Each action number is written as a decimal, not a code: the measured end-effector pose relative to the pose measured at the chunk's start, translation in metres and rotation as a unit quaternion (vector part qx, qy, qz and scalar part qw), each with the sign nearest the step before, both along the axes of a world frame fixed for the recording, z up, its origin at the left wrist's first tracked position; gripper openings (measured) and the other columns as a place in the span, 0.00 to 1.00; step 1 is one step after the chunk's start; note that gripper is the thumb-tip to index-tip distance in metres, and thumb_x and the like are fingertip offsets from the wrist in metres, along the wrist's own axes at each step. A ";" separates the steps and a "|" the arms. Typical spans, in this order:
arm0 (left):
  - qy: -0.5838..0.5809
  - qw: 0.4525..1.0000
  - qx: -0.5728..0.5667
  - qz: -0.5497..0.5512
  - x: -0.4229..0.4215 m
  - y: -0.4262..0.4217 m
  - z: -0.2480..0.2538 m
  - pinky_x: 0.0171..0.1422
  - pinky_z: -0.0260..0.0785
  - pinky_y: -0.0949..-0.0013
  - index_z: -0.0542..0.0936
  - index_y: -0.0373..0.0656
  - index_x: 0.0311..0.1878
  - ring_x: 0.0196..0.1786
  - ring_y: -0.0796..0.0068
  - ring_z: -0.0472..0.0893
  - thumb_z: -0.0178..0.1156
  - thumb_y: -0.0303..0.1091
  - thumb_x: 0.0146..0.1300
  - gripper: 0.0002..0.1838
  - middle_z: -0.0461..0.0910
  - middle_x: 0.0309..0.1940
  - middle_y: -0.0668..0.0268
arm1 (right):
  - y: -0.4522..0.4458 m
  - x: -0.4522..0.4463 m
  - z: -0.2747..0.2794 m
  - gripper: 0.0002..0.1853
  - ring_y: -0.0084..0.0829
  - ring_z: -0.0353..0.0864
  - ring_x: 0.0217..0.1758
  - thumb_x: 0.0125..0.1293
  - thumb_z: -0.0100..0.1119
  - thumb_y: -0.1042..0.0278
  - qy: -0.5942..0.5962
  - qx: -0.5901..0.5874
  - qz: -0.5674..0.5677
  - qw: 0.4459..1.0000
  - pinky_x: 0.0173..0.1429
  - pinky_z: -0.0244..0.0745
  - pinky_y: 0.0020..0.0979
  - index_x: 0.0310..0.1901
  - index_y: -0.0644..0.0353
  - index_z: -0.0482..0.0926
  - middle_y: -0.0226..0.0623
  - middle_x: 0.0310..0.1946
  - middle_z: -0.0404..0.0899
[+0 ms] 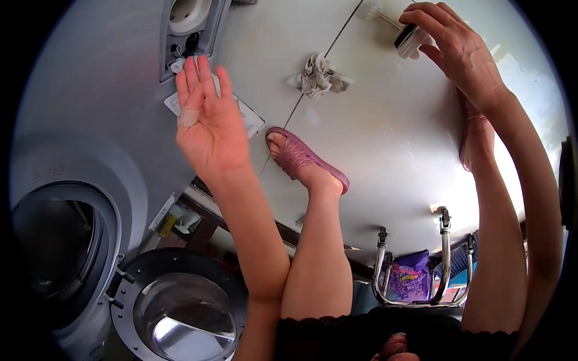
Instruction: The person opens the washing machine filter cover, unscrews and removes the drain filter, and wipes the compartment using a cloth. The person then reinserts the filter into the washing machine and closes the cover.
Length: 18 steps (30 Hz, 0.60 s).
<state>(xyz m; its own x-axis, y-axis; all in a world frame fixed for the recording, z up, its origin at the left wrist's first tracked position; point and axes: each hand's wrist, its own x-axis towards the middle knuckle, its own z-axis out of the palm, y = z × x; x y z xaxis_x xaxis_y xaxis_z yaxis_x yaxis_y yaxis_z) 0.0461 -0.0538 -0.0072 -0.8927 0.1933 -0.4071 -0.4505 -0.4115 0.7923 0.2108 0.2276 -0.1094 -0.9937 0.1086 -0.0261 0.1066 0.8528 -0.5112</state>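
- Right hand (460,57): fingers and thumb pinch a black-ringed part (412,42); pale stem (388,20) juts past the fingertips.
- Left hand (212,133): palm up, fingers stretched, nothing seen in them; small white plug (176,65) just beside fingertips, contact unclear.
- Progress, judging: white socket (188,17) beyond left fingertips stands uncovered; part looks out, not fitted. White flap (255,122) behind left fingers seems off, not refitted.
- Crumpled cloth (319,75) between both hands' fingers, on floor.
- Hard to see: socket cut off above, stem blurred, flap mostly covered by left hand.
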 end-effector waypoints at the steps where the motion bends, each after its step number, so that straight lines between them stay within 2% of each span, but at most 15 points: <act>1: 0.010 1.000 -0.023 -0.015 0.000 0.003 -0.001 0.84 0.43 0.50 0.47 0.39 0.79 0.82 0.63 0.48 0.41 0.13 0.69 0.36 0.50 0.80 0.62 | 0.008 -0.006 0.016 0.19 0.39 0.75 0.59 0.58 0.67 0.75 -0.054 0.012 0.056 0.997 0.61 0.77 0.34 0.52 0.61 0.77 0.36 0.55 0.75; 3: 0.022 0.998 -0.053 -0.027 -0.001 0.010 -0.001 0.84 0.42 0.49 0.47 0.40 0.79 0.83 0.65 0.47 0.42 0.13 0.69 0.36 0.50 0.80 0.64 | 0.011 -0.005 0.017 0.18 0.37 0.76 0.57 0.58 0.67 0.74 -0.054 0.008 0.052 0.997 0.59 0.78 0.35 0.50 0.58 0.76 0.35 0.52 0.77; 6: 0.025 0.996 -0.082 -0.023 -0.002 0.022 0.002 0.83 0.41 0.49 0.47 0.42 0.80 0.83 0.67 0.46 0.43 0.12 0.68 0.38 0.50 0.81 0.65 | 0.012 -0.007 0.026 0.17 0.39 0.81 0.52 0.57 0.68 0.73 0.017 0.028 0.041 0.999 0.57 0.79 0.34 0.49 0.61 0.78 0.36 0.47 0.82; 9: 0.018 0.995 -0.098 -0.014 -0.001 0.026 0.004 0.83 0.39 0.50 0.47 0.43 0.80 0.83 0.68 0.44 0.44 0.13 0.67 0.39 0.49 0.81 0.66 | -0.004 -0.013 0.017 0.25 0.35 0.76 0.61 0.54 0.66 0.85 0.049 0.010 0.004 0.999 0.66 0.79 0.35 0.53 0.52 0.77 0.27 0.55 0.77; 11: 0.008 0.996 -0.088 -0.006 -0.002 0.028 0.006 0.83 0.38 0.50 0.46 0.44 0.80 0.83 0.69 0.43 0.45 0.14 0.67 0.40 0.48 0.81 0.67 | -0.013 -0.026 0.023 0.20 0.35 0.76 0.57 0.55 0.65 0.82 0.090 -0.014 0.036 0.995 0.59 0.79 0.36 0.49 0.55 0.78 0.29 0.54 0.78; 13: 0.011 0.996 -0.084 -0.002 -0.002 0.031 0.008 0.83 0.36 0.46 0.44 0.42 0.80 0.84 0.69 0.41 0.44 0.14 0.69 0.39 0.47 0.81 0.63 | -0.025 -0.042 0.029 0.14 0.34 0.77 0.55 0.58 0.64 0.80 0.122 -0.013 0.067 0.990 0.56 0.78 0.34 0.46 0.58 0.79 0.29 0.52 0.79; 16: 0.016 0.997 -0.069 -0.001 0.000 0.029 0.008 0.83 0.32 0.45 0.43 0.40 0.80 0.84 0.69 0.38 0.45 0.16 0.69 0.39 0.46 0.81 0.61 | -0.049 -0.078 0.043 0.09 0.34 0.79 0.51 0.61 0.62 0.78 0.117 -0.112 0.078 0.984 0.53 0.78 0.34 0.44 0.58 0.80 0.30 0.49 0.80; 17: 0.017 0.998 -0.063 -0.002 0.000 0.027 0.007 0.83 0.31 0.45 0.42 0.40 0.80 0.84 0.69 0.37 0.45 0.16 0.70 0.39 0.45 0.81 0.61 | -0.064 -0.093 0.051 0.07 0.35 0.81 0.47 0.64 0.62 0.76 0.068 -0.168 0.065 0.981 0.50 0.79 0.35 0.43 0.58 0.80 0.31 0.47 0.80; 18: 0.013 0.998 -0.062 0.009 0.001 0.026 0.007 0.83 0.33 0.46 0.44 0.40 0.80 0.84 0.69 0.41 0.45 0.16 0.69 0.38 0.48 0.81 0.60 | -0.077 -0.111 0.052 0.07 0.36 0.82 0.46 0.64 0.62 0.76 0.055 -0.265 0.059 0.961 0.48 0.80 0.36 0.44 0.58 0.80 0.30 0.46 0.80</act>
